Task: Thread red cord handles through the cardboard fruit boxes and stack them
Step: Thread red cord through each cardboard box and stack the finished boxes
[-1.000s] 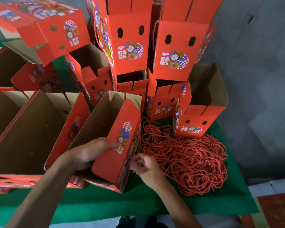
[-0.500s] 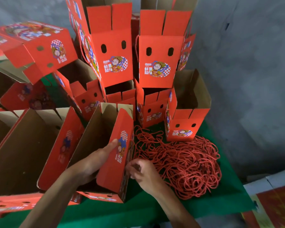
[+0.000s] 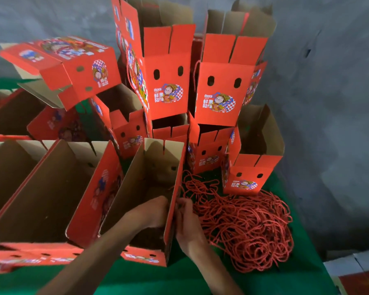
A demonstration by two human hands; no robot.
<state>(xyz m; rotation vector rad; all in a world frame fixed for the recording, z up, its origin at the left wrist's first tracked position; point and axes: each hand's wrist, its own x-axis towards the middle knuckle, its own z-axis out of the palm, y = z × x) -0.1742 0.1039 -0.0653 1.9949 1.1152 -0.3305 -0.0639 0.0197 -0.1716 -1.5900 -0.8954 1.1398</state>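
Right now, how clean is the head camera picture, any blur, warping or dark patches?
Head view: wide-angle warp bends the stacked boxes outward toward the top; motion blur smears the lower-left box and softens both hands, left hand and right hand; the cord pile is fairly sharp; light is dim and even, no glare, with the near box interior in deep shadow.

Dim, soft, even lighting; source not discernible. No glare, no hard-edged shadows. Deep shade inside open boxes (image 3: 41, 199), darkest at the bottoms. Grey wall (image 3: 328, 103) mottled, murky. Reds strongly saturated against green cloth (image 3: 285, 279). Overall softness, compression smear; print on near boxes blurred, print on rear stack (image 3: 168, 94) legible. Motion blur on lower-left box edges and forearms. Wide-angle distortion: verticals splay outward toward top, edges stretched. Cord pile (image 3: 247, 226) moderately sharp.
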